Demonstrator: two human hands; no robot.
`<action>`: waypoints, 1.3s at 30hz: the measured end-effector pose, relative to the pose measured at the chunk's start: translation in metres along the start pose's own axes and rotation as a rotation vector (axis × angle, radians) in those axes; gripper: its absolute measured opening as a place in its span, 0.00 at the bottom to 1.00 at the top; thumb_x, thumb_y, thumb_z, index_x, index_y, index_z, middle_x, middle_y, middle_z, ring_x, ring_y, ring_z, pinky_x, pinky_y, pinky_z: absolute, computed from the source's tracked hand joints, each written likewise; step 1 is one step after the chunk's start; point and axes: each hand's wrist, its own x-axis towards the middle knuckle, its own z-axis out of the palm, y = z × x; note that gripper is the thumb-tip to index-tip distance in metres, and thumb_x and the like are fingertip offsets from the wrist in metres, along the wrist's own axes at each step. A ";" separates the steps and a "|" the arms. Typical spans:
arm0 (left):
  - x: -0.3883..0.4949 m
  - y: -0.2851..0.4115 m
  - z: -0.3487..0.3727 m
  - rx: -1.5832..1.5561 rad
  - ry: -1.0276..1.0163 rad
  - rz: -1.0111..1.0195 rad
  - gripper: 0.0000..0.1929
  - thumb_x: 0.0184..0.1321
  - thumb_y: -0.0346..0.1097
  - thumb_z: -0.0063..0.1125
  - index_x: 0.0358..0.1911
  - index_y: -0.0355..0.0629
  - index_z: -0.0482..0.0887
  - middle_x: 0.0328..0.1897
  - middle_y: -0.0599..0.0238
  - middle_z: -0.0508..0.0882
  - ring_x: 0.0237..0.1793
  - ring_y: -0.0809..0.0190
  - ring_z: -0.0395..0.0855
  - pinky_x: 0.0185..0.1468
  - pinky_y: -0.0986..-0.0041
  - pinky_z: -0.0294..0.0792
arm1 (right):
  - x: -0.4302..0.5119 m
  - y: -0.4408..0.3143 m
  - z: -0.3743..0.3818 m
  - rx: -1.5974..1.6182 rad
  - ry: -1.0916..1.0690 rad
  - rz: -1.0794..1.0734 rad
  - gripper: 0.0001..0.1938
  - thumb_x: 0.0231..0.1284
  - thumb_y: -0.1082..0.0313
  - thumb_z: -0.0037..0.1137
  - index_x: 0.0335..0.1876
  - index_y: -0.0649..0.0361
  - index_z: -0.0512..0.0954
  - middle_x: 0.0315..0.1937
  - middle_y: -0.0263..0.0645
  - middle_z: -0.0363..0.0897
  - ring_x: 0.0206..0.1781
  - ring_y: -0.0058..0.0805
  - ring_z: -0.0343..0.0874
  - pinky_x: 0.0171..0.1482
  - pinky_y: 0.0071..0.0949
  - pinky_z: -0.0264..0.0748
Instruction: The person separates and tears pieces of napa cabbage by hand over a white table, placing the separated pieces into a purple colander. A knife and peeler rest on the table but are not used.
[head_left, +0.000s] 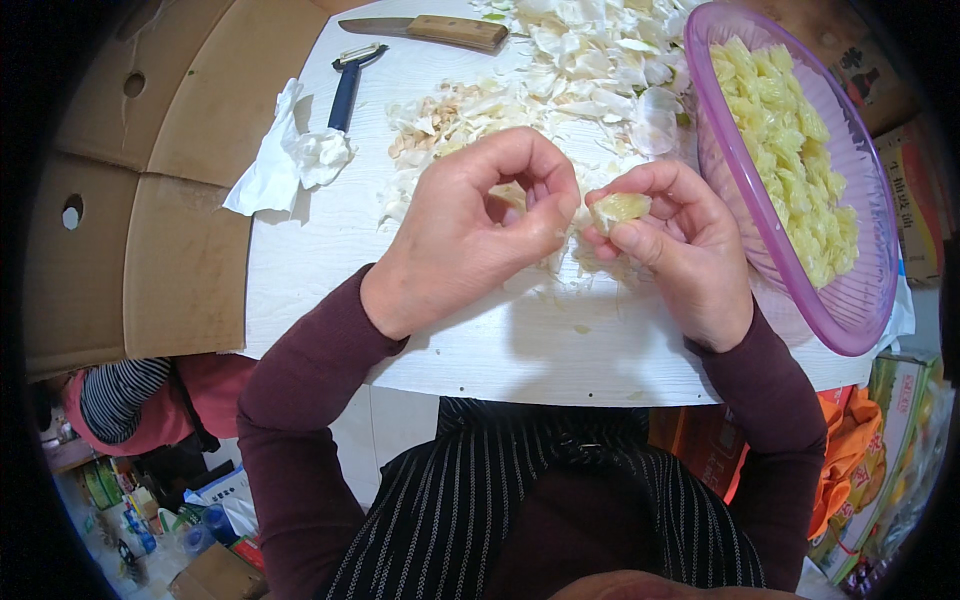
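Between the thumb and fingers of my right hand (675, 240) is a small piece of pale yellow citrus pulp (626, 208), with some white membrane on it. My left hand (487, 217) is just left of it, thumb and forefinger pinched together; whether a scrap is between them I cannot tell. Beneath and beyond both hands lies a heap of white peel and membrane scraps (600, 67), with tan seeds (442, 112) on its left side. To the right, a pink-purple plastic basket (780, 247) holds many peeled yellow pulp pieces (787, 150).
A wooden-handled knife (457, 31), a dark-handled peeler (346, 90) and crumpled white tissue (277, 161) lie on the white table (450, 367). Cardboard (187, 262) borders the table's left side. At lower left is a person in pink with a striped sleeve (127, 397). An orange cloth (844, 450) hangs at lower right.
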 end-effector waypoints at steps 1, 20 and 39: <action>0.001 -0.001 0.001 -0.008 0.035 0.082 0.05 0.62 0.25 0.55 0.41 0.38 0.82 0.39 0.69 0.81 0.34 0.74 0.80 0.34 0.84 0.75 | 0.000 0.000 0.000 0.036 0.001 0.001 0.16 0.63 0.76 0.59 0.54 0.68 0.71 0.48 0.43 0.77 0.47 0.25 0.82 0.51 0.23 0.82; 0.004 -0.004 -0.006 0.529 0.028 0.445 0.08 0.55 0.24 0.65 0.38 0.43 0.86 0.34 0.69 0.82 0.32 0.72 0.81 0.31 0.82 0.74 | 0.002 0.000 -0.005 0.118 -0.030 0.141 0.17 0.69 0.69 0.53 0.60 0.66 0.70 0.45 0.43 0.80 0.47 0.26 0.84 0.47 0.21 0.82; 0.004 -0.006 -0.001 0.743 0.050 0.597 0.08 0.45 0.25 0.73 0.28 0.42 0.86 0.24 0.69 0.81 0.22 0.69 0.79 0.25 0.78 0.70 | -0.001 0.003 0.004 -0.160 0.058 0.039 0.13 0.64 0.77 0.56 0.53 0.68 0.74 0.42 0.39 0.81 0.45 0.21 0.82 0.48 0.19 0.81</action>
